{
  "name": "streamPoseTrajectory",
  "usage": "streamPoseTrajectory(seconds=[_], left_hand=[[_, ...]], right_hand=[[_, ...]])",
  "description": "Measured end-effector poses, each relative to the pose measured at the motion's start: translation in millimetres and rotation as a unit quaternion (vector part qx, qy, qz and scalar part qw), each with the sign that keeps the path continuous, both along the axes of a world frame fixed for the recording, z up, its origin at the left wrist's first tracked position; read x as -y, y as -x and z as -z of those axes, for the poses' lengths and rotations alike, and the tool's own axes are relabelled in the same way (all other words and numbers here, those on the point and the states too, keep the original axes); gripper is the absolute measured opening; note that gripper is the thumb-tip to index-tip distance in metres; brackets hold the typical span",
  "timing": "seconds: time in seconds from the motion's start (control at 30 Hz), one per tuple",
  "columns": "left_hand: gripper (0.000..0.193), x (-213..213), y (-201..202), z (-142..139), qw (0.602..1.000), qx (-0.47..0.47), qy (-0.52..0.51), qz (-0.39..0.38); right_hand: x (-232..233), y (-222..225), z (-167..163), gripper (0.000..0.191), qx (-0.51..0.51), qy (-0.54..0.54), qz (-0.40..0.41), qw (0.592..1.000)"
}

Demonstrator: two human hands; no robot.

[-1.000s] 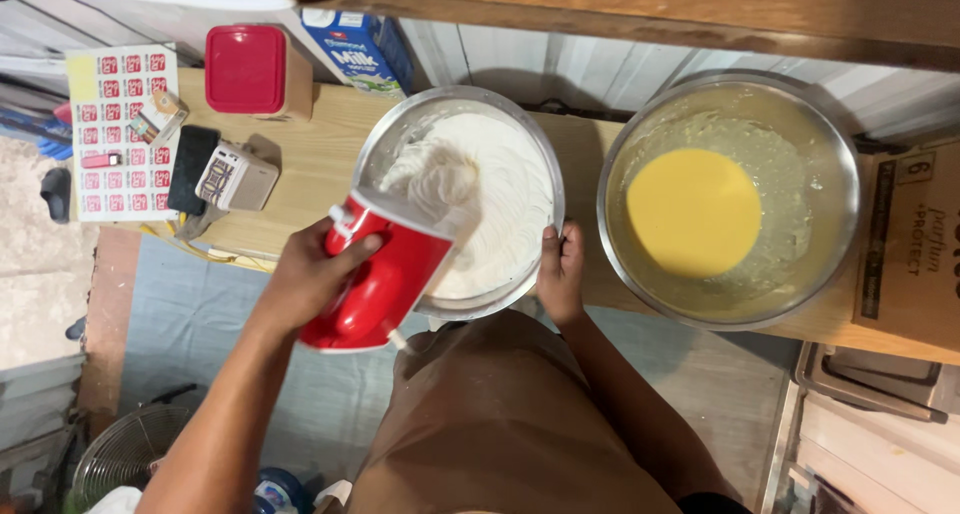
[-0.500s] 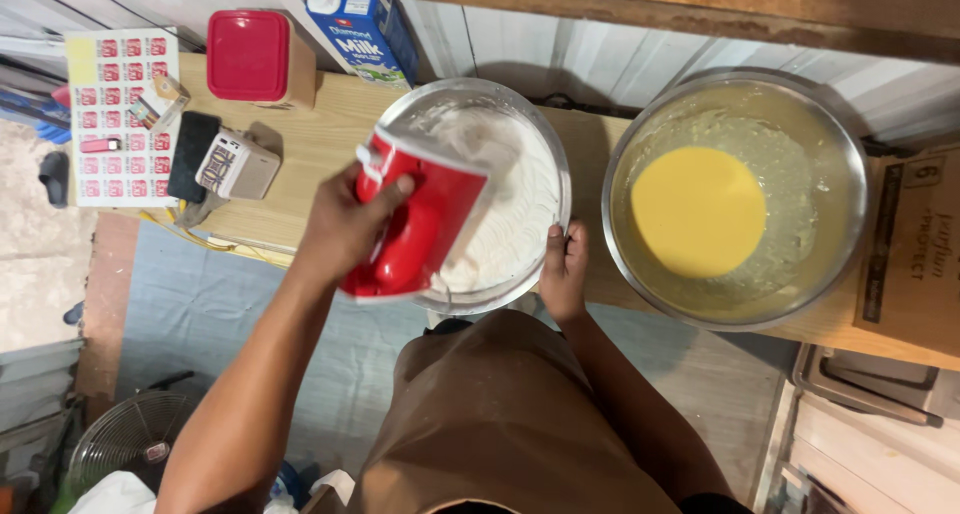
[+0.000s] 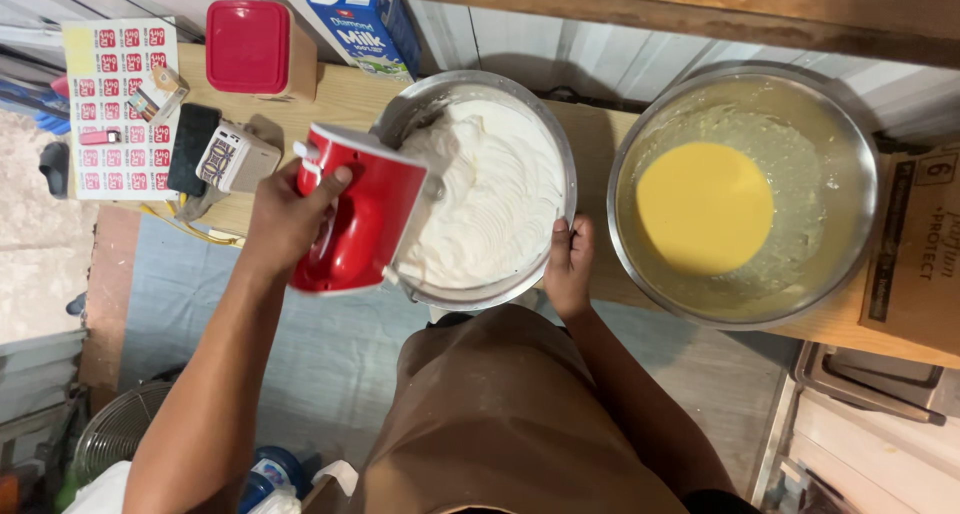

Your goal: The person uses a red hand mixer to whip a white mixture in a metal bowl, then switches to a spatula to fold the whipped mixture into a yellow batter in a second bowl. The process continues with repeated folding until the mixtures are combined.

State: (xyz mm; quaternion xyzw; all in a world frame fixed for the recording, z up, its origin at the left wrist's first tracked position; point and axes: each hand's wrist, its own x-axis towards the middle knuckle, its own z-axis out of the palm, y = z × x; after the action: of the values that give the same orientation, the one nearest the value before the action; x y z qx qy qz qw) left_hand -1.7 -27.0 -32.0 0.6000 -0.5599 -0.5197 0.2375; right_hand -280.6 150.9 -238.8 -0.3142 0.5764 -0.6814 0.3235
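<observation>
On the wooden table (image 3: pixel 340 94), the red mixer (image 3: pixel 355 214) hides its beaters.

Beaters (image 3: pixel 432 186) hidden — perhaps sunk in cream (image 3: pixel 490 199); carton (image 3: pixel 365 24) top cropped.

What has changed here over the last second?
The left hand has tilted the red hand mixer, so its white end now faces up at the bowl of white cream. The right hand still grips the bowl's rim; the bowl of yellow batter hasn't moved.
</observation>
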Motion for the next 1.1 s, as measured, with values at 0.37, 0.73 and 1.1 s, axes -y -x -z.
streamPoseTrajectory(seconds=[0.37, 0.73, 1.1], left_hand=[[0.029, -77.6, -43.7, 15.7, 0.997, -0.015, -0.022, -0.069], [0.035, -114.9, -49.1, 11.7, 0.998, -0.005, -0.001, -0.06], [0.034, -103.5, -48.0, -0.3, 0.999, 0.006, -0.003, -0.053]], right_hand=[[6.1, 4.3, 5.4, 0.017, -0.019, -0.007, 0.018, 1.0], [5.9, 1.5, -6.2, 0.018, -0.032, -0.002, 0.008, 0.999], [7.8, -0.2, -7.9, 0.016, -0.02, 0.007, 0.001, 1.0]])
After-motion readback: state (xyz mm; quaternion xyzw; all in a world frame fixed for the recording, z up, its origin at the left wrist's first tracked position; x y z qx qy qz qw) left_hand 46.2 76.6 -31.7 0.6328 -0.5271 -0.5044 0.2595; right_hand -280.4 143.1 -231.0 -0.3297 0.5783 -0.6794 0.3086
